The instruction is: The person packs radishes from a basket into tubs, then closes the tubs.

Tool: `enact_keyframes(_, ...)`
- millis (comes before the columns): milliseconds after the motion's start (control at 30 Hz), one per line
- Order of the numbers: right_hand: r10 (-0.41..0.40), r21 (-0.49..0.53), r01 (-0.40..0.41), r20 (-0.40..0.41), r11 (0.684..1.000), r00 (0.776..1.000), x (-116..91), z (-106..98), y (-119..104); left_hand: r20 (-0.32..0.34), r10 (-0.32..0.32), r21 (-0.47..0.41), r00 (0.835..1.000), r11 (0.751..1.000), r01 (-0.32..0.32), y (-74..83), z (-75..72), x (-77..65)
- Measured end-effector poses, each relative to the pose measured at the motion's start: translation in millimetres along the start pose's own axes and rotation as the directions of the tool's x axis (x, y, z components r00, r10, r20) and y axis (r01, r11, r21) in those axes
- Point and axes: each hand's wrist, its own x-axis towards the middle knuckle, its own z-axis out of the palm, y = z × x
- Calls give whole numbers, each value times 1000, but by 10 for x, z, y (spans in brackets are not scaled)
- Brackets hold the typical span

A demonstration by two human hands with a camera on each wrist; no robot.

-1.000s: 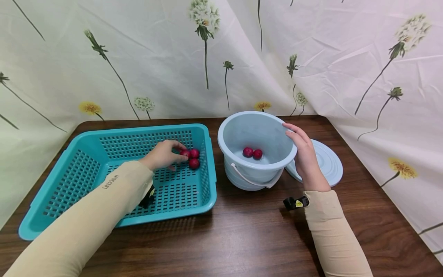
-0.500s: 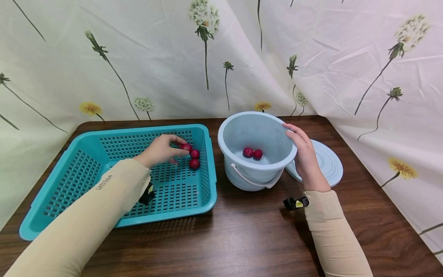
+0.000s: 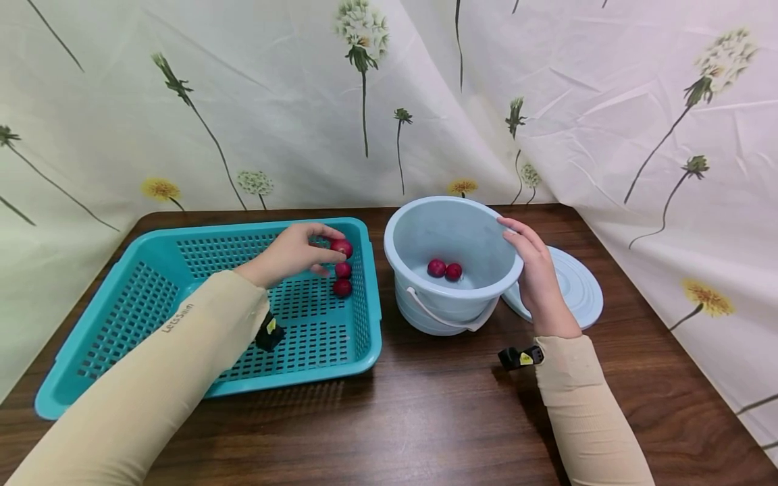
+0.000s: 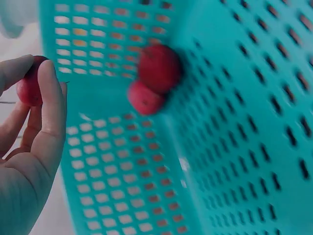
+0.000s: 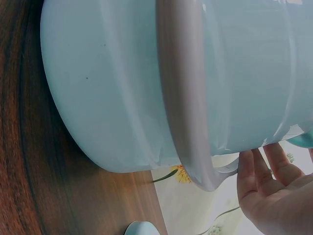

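Observation:
In the head view, my left hand (image 3: 288, 258) pinches a red plum (image 3: 344, 248) between thumb and fingers, near the back right corner of the turquoise basket (image 3: 200, 388). Two more round red plums (image 3: 342, 288) lie against the basket's right side; the left wrist view shows these plums (image 4: 159, 68) touching. My right hand (image 3: 537, 283) holds the right rim of the light blue bucket (image 3: 437, 310), which leans slightly. From the right wrist view, fingertips (image 5: 247, 169) press against the bucket's wall. Two plums (image 3: 436, 268) rest on the bucket's bottom.
A light blue round lid (image 3: 577, 287) lies flat on the dark wooden table (image 3: 425, 405), right of the bucket and partly behind my right hand. The bucket's pale handle (image 3: 450, 322) hangs down in front. A flower-print cloth (image 3: 273, 101) stands behind the table.
My left hand has moved back and to the right with the pinched plum, lifting it away from the other two. My right hand and the bucket look the same.

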Motion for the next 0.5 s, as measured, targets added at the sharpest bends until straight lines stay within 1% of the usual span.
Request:
enact_keyframes(133,0,0,0,3,1000,1000,-4,-6,2,-5,11,-11,1000,1000,-11,143,20,-16)
enact_keyframes(267,-1,1,1,0,1000,1000,1,-5,11,-13,12,-27,1000,1000,-12,247,37,-24)
enact_keyframes(500,-7,-1,7,2,1000,1000,-1,0,2,-11,22,-39,1000,999,-22,314,61,-29)
